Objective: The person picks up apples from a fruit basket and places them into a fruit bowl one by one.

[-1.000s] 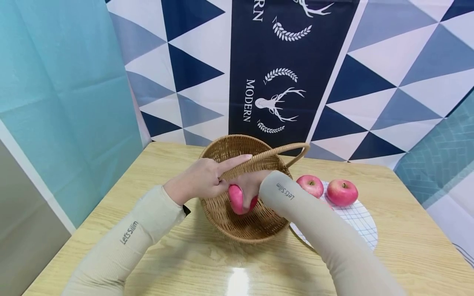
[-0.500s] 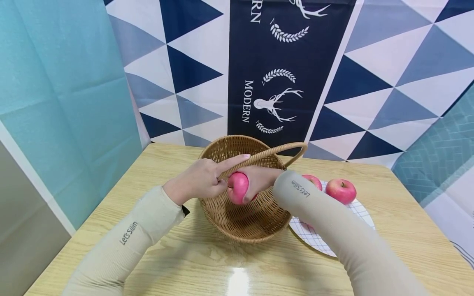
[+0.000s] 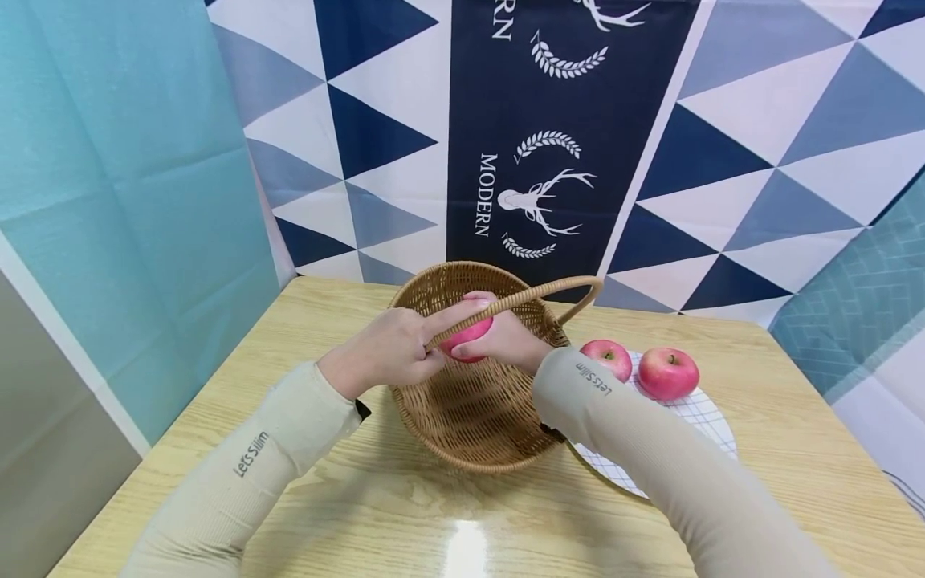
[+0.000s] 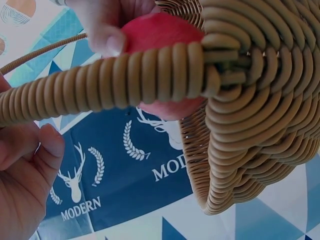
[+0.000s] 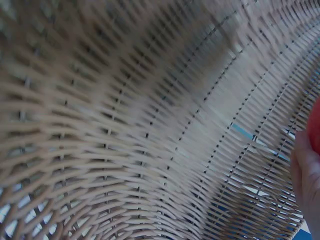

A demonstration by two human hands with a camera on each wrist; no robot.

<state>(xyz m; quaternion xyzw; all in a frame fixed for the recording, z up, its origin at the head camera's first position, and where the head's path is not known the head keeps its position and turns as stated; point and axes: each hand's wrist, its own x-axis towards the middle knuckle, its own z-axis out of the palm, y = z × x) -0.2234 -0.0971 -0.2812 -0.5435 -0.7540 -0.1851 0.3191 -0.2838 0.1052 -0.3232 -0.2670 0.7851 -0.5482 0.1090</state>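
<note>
A round wicker basket sits mid-table in the head view, tilted so its inside faces me. My left hand grips the left end of its arched handle, index finger laid along the cane. Under that handle, over the basket's opening, my right hand holds a red apple. Seen from the left wrist, the apple shows behind the handle, with right-hand fingers on it. The right wrist view catches only the apple's edge and part of the right hand against blurred wickerwork.
To the basket's right is a round plate with a blue-checked white surface, partly covered by the right forearm. Two more red apples show there, one nearer the basket and one farther right. A patterned cloth hangs behind the table.
My right hand has lifted the apple from lower in the basket up to the handle, turning it on the way. The left hand has kept its place on the handle.
</note>
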